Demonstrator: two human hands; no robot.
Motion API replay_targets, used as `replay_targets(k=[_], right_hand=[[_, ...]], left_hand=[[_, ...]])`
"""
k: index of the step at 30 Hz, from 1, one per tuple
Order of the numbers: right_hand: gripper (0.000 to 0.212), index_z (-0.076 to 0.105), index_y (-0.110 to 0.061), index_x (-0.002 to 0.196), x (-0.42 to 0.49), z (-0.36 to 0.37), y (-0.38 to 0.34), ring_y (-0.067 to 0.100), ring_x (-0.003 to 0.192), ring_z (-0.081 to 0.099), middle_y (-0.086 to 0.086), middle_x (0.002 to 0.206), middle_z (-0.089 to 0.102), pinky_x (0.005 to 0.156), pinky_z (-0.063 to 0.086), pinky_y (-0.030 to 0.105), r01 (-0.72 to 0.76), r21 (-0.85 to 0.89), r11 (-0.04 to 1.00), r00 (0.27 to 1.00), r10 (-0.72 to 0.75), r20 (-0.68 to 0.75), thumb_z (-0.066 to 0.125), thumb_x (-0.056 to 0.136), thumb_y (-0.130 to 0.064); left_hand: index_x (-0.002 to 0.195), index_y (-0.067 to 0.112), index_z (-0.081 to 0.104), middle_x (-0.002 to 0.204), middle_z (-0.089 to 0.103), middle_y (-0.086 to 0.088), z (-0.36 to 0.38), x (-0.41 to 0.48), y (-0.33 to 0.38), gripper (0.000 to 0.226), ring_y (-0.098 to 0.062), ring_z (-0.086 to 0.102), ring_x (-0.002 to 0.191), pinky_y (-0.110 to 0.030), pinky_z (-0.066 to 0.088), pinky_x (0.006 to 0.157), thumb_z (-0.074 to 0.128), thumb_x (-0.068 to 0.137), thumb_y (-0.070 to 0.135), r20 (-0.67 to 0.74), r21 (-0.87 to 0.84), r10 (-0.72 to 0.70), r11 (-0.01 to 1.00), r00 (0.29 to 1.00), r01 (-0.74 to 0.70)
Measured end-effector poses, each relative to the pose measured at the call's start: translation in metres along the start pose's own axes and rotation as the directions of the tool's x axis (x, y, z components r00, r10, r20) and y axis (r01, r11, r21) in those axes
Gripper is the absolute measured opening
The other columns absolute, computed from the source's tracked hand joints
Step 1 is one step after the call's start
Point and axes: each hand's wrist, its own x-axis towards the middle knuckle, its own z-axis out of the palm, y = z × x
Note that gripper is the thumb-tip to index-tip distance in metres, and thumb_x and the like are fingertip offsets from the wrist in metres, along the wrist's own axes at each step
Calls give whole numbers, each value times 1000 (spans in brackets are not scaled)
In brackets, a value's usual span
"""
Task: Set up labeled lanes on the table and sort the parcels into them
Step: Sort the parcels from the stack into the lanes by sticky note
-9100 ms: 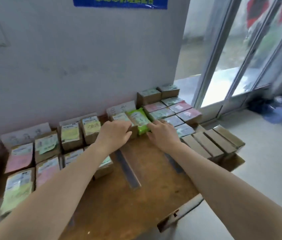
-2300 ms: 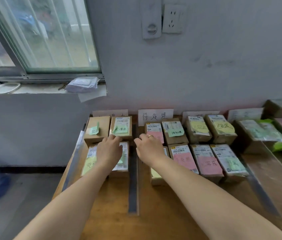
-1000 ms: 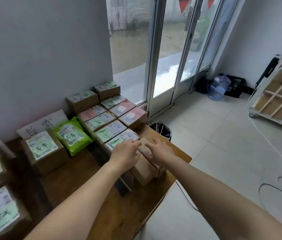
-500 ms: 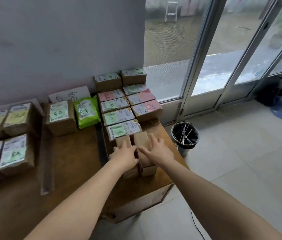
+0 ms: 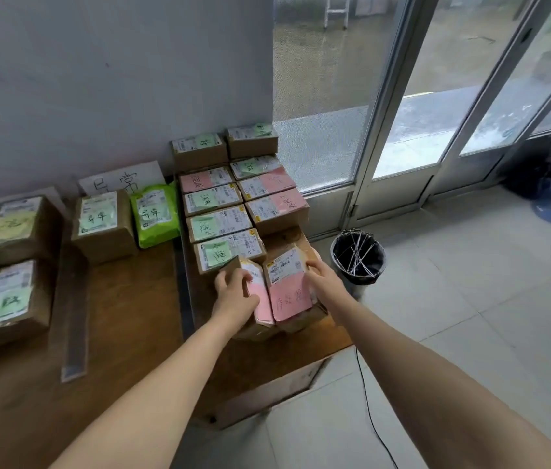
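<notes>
At the table's right end, two brown parcels with pink notes are tipped up side by side. My left hand [image 5: 235,294] grips the left parcel [image 5: 260,299]. My right hand [image 5: 322,280] holds the right side of the right parcel [image 5: 289,287], whose pink note carries handwriting. Behind them lies a double column of parcels [image 5: 220,225] with green and pink notes. A dark strip [image 5: 184,286] marks that lane's left border. A handwritten paper label [image 5: 121,181] leans on the wall, with a brown box [image 5: 101,225] and a green pouch [image 5: 155,214] before it.
More labelled boxes [image 5: 10,299] fill the lanes to the left, past another grey strip [image 5: 72,336]. The wooden table [image 5: 125,333] ends just right of my hands. A black bin [image 5: 358,255] stands on the tiled floor beside glass doors. A thin cable [image 5: 368,411] runs across the floor.
The two parcels under my hands have been turned over, so their pink notes and shipping labels now face up. My hands shifted to their outer sides.
</notes>
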Motion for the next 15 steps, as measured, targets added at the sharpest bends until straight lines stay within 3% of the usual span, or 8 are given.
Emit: replay_targets(k=[3, 6, 9, 12, 15], right_hand=[[43, 48, -9, 136, 1, -11, 10, 33, 116, 53, 18, 129, 56, 98, 46, 45, -19, -189, 982, 999, 11, -40, 42, 93, -7], [47, 44, -8, 139, -2, -16, 14, 36, 116, 52, 21, 130, 54, 97, 46, 45, 7, -354, 935, 999, -24, -43, 44, 92, -6], [47, 42, -14, 141, -1, -13, 20, 36, 111, 54, 19, 129, 50, 94, 48, 48, 89, -456, 885, 994, -110, -18, 45, 93, -13], [41, 44, -20, 139, -2, -13, 24, 34, 112, 54, 14, 134, 46, 94, 48, 48, 139, -505, 852, 984, -175, -24, 42, 98, -22], [40, 48, -22, 137, -8, -13, 24, 33, 120, 48, 9, 142, 42, 95, 46, 44, 203, -643, 738, 942, -326, -75, 45, 97, -23]], left_hand=[[138, 26, 38, 157, 6, -5, 4, 5, 1, 54, -31, 28, 139, -39, 32, 109, 48, 90, 4, 47, 18, 37, 999, 998, -37], [145, 29, 31, 159, 4, -2, 7, 8, -2, 62, -28, 19, 142, -40, 28, 113, 40, 90, 1, 27, 73, -20, 997, 999, 18], [144, 27, 34, 155, 12, -4, 11, 1, -9, 52, -25, 22, 139, -33, 28, 107, 40, 95, 12, -40, 128, -31, 991, 999, 36], [138, 22, 46, 153, 19, -5, 10, -6, -15, 43, -26, 25, 138, -38, 27, 110, 39, 97, 12, -104, 153, 13, 988, 995, 3], [127, 15, 55, 143, 37, -6, 1, -14, -14, 40, -24, 42, 124, -32, 43, 91, 37, 95, 1, -196, 130, 72, 990, 978, -47]])
